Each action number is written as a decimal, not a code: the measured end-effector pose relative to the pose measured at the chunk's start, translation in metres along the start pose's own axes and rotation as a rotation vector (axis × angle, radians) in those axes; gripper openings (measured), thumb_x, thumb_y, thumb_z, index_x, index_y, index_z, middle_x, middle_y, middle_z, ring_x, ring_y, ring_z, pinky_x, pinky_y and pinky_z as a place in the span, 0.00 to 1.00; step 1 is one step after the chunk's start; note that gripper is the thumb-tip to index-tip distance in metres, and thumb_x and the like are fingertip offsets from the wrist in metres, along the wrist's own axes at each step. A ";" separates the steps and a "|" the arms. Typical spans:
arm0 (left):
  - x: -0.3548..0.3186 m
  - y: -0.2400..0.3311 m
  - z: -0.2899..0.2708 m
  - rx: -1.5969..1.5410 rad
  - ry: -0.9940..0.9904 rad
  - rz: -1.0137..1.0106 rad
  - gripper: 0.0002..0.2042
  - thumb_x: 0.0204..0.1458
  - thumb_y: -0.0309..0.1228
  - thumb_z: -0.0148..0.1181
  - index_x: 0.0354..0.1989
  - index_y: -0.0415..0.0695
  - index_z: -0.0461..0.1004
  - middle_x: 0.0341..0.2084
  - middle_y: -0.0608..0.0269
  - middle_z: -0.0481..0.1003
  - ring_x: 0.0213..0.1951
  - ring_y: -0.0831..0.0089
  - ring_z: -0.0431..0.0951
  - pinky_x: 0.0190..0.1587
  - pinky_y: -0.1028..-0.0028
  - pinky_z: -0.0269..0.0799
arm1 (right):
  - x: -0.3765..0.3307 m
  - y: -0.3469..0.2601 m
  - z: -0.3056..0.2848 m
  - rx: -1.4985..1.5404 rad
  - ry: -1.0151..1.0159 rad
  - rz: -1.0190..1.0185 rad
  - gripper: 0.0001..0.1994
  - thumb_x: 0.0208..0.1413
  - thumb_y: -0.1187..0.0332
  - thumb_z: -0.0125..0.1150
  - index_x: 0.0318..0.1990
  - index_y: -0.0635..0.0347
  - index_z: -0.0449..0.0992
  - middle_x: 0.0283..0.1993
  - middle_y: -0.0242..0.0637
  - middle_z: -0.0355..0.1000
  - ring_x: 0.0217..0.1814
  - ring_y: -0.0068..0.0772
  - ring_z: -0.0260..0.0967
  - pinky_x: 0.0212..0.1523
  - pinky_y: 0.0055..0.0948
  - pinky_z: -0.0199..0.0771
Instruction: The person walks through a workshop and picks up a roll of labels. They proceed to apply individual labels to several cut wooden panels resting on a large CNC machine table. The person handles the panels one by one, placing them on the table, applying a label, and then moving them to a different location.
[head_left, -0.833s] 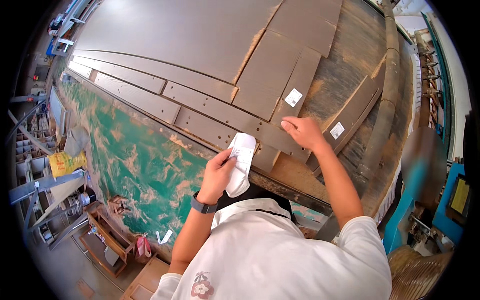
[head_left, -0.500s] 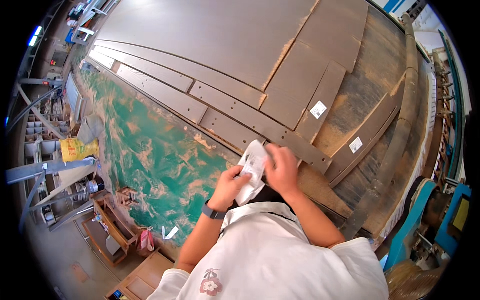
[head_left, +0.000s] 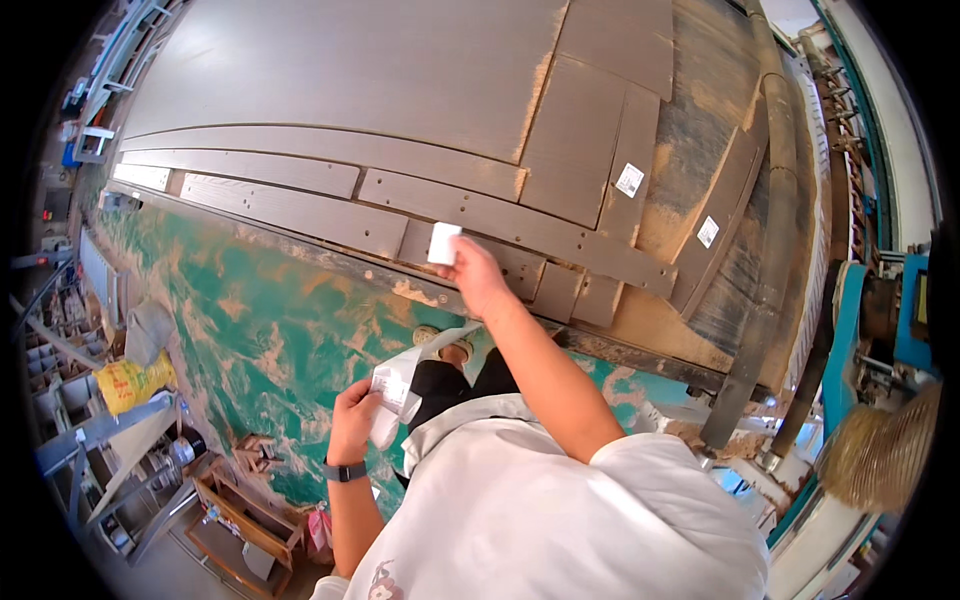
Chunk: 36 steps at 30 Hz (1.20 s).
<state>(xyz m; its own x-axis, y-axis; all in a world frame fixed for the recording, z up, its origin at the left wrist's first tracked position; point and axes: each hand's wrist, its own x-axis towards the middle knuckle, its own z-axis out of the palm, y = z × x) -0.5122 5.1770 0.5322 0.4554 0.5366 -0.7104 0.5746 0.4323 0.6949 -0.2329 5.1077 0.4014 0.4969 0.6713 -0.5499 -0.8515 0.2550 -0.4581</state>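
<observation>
Two hands grip labels: right (head_left: 478,280) a white sticker (head_left: 443,243) over grey panels (head_left: 480,215), left (head_left: 355,408) a sheet strip (head_left: 400,385).

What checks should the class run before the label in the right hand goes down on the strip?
1. Right hand holds a white label: ok.
2. Label is over the grey strip: ok.
3. Strip under it bare of labels: ok.
4. Left hand holds the label sheets, clear of the bench: ok.
5. Sticky side faces down: cannot tell.
6. Two panels to the right already carry labels: ok.
</observation>
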 end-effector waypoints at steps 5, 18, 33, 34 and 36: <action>0.023 -0.015 -0.088 0.031 -0.023 -0.017 0.12 0.54 0.22 0.53 0.45 0.33 0.77 0.35 0.65 0.79 0.35 0.79 0.75 0.39 0.79 0.69 | -0.020 -0.021 -0.041 -0.004 0.244 -0.373 0.19 0.65 0.61 0.49 0.55 0.68 0.66 0.48 0.46 0.73 0.51 0.47 0.73 0.53 0.41 0.75; 0.062 0.048 -0.139 -0.191 -0.231 0.310 0.18 0.58 0.20 0.51 0.58 0.34 0.70 0.46 0.62 0.77 0.44 0.78 0.75 0.47 0.77 0.71 | -0.073 0.030 0.012 -2.105 0.311 -0.817 0.21 0.58 0.52 0.55 0.52 0.57 0.77 0.58 0.41 0.70 0.62 0.48 0.63 0.64 0.49 0.54; 0.116 0.076 -0.207 -0.233 -0.220 0.117 0.08 0.56 0.22 0.57 0.43 0.37 0.76 0.30 0.68 0.76 0.32 0.81 0.73 0.35 0.80 0.68 | -0.020 0.134 0.261 -1.752 -0.475 -0.803 0.15 0.51 0.58 0.63 0.44 0.55 0.76 0.40 0.36 0.72 0.49 0.38 0.68 0.51 0.41 0.64; 0.121 0.078 -0.217 -0.241 -0.216 0.096 0.09 0.56 0.21 0.56 0.44 0.37 0.76 0.30 0.67 0.75 0.32 0.81 0.73 0.35 0.80 0.68 | -0.006 0.142 0.260 -1.698 -0.633 -0.641 0.12 0.51 0.61 0.62 0.41 0.56 0.77 0.41 0.38 0.73 0.49 0.41 0.69 0.50 0.42 0.65; 0.130 0.088 -0.241 -0.232 -0.227 0.134 0.12 0.56 0.21 0.55 0.48 0.37 0.75 0.33 0.67 0.75 0.33 0.81 0.73 0.36 0.80 0.68 | 0.033 0.144 0.269 -1.544 -0.676 -0.393 0.10 0.52 0.63 0.61 0.39 0.56 0.78 0.41 0.40 0.74 0.49 0.44 0.70 0.50 0.41 0.67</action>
<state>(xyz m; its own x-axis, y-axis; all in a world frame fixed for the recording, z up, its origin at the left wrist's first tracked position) -0.5664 5.4592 0.5283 0.6711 0.4357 -0.5998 0.3417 0.5362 0.7718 -0.3842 5.3536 0.5049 0.1228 0.9900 -0.0689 0.4273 -0.1154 -0.8967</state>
